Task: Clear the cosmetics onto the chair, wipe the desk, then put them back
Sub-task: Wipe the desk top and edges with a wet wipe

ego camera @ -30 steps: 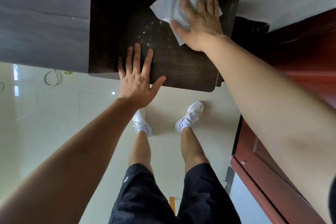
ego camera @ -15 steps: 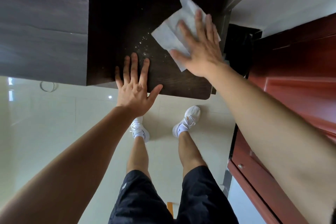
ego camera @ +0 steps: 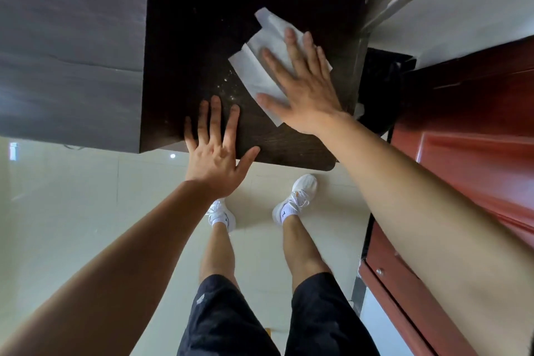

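The dark wooden desk [ego camera: 202, 37] fills the top middle of the view, and no cosmetics or chair can be seen. A white paper towel [ego camera: 254, 72] lies flat on its right part. My right hand [ego camera: 303, 95] presses down on the towel with the fingers spread, holding it under palm and fingers. White specks [ego camera: 228, 87] dot the wood just left of the towel. My left hand [ego camera: 215, 159] rests flat on the desk's front edge, fingers apart, holding nothing.
A red-brown wooden door or cabinet [ego camera: 476, 139] runs along the right side, close to my right arm. A dark gap [ego camera: 381, 89] lies between it and the desk. A grey panel [ego camera: 72, 37] adjoins the desk's left. Below is pale tiled floor [ego camera: 72, 211] with my legs and white shoes.
My right hand has dragged the paper towel across the desk toward the front edge. The left hand has stayed planted at the edge.
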